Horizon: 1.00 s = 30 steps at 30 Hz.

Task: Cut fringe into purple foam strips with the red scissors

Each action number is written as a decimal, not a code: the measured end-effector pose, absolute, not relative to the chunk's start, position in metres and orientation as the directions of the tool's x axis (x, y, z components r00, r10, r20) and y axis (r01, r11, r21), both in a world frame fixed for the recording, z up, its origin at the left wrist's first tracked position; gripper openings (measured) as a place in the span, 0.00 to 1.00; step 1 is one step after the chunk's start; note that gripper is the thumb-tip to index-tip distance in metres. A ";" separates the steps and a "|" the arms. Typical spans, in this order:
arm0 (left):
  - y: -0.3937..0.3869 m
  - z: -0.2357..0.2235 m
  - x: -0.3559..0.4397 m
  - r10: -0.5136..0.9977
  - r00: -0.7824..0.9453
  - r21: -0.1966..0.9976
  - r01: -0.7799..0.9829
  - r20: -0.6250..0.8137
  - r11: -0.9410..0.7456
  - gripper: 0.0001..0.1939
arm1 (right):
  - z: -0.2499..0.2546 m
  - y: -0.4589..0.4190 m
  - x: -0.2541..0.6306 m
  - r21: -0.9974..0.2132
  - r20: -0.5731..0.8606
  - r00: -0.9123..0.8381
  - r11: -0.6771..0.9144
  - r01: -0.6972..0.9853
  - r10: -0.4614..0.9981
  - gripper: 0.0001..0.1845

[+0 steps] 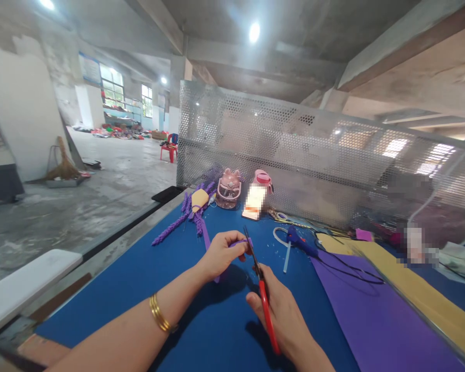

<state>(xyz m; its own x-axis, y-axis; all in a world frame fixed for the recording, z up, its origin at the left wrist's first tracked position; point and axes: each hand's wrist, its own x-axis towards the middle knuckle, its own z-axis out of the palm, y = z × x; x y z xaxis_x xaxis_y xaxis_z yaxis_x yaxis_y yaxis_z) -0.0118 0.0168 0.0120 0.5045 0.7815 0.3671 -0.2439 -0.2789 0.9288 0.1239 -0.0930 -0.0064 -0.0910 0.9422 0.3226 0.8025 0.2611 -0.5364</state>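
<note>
My left hand (221, 253) pinches a narrow purple strip (206, 233) between thumb and fingers, and part of the strip trails behind the hand onto the blue tabletop (139, 289). In my right hand (282, 307) is a pair of scissors (266, 316) with red handles. Their dark blades point up and away, close beside the left fingertips and the strip's end; whether they touch the strip I cannot tell. Beyond my left hand lies a bunch of purple flower sprigs (174, 227) with a yellow piece (199, 200) on it.
Right of my hands lie a blue glue gun (300, 242) with a black cord, a purple sheet (356, 310) and a yellow sheet (414, 289). At the back stand a lit phone (254, 202) and a pink helmet-shaped object (229, 190), before a perforated metal panel (318, 150).
</note>
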 end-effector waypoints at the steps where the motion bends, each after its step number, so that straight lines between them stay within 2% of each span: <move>1: 0.017 0.011 -0.012 0.773 0.514 0.927 -0.247 0.371 -0.281 0.06 | -0.007 -0.093 0.125 -0.538 0.321 -0.092 0.261 0.802 0.943 0.21; 9: 0.017 0.010 -0.012 0.778 0.515 0.931 -0.255 0.360 -0.262 0.05 | -0.009 -0.091 0.124 -0.491 0.336 -0.082 0.249 0.835 0.938 0.19; 30: 0.016 0.012 -0.013 0.780 0.508 0.928 -0.268 0.365 -0.260 0.06 | -0.008 -0.092 0.125 -0.473 0.335 -0.051 0.215 0.855 0.941 0.22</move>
